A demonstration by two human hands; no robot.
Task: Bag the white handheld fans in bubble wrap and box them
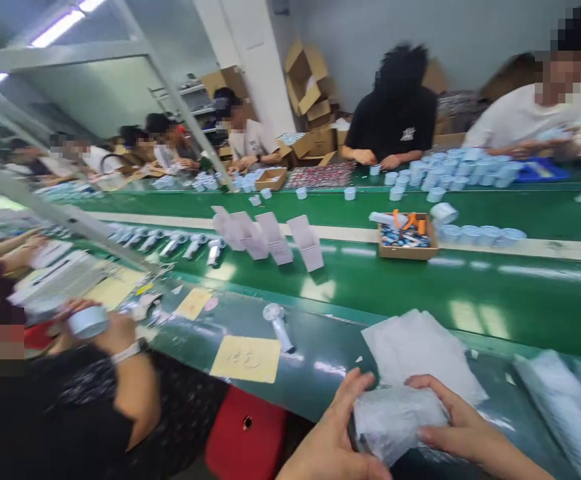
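Note:
Between my two hands is a package in crinkled translucent wrap (398,417); what lies inside cannot be made out. My left hand (335,433) closes on its left end, thumb below and fingers along the top. At the right end, my right hand (455,423) grips it between thumb and fingers. Just beyond, a pile of thin whitish wrapping sheets (420,353) lies on the green table (320,373). Farther left sit a light-coloured handheld device with a round head (279,327) and a yellow paper with handwriting (246,359).
Long clear-wrapped packages (565,407) lie at the right. Across the green belt (350,280) stand folded white cards (305,243) and a cardboard box of small parts (407,250). A co-worker at left holds a pale blue cup (88,322). A red stool (245,433) stands below the table edge.

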